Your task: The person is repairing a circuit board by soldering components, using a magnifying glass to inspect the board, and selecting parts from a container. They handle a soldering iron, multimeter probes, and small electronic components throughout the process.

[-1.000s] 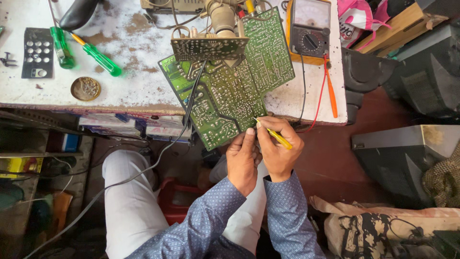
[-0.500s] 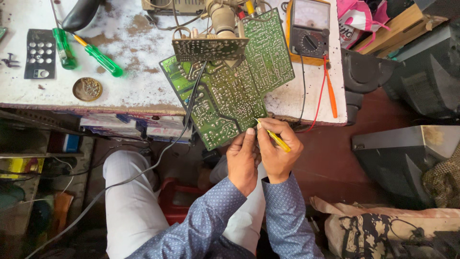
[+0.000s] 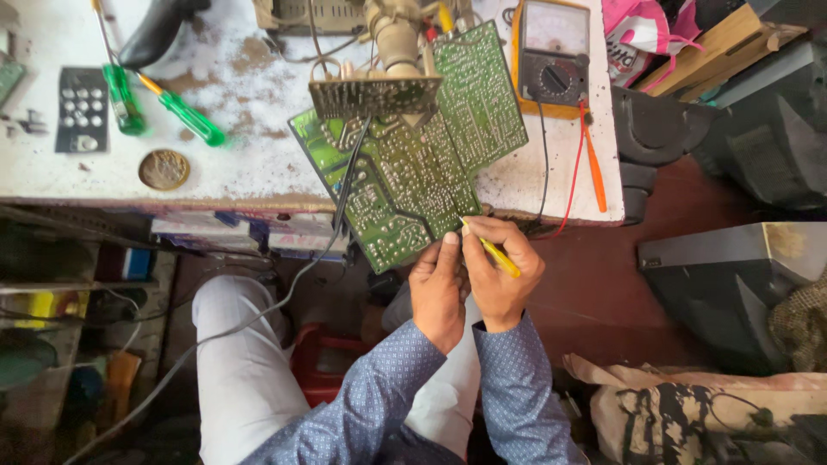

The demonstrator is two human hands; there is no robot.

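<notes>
We are working at a white bench filling the upper left of the frame. A green circuit board is hanging over its edge at centre. Our left hand is pinching the board's lower corner, just below it. Our right hand is clamping a yellow tool, its tip touching the board.

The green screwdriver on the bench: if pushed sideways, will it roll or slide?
The screwdriver has a rounded handle and lies flat, so it would probably roll. The bench looks rough and dusty, so it likely stops soon. It seems stiff and light.
</notes>
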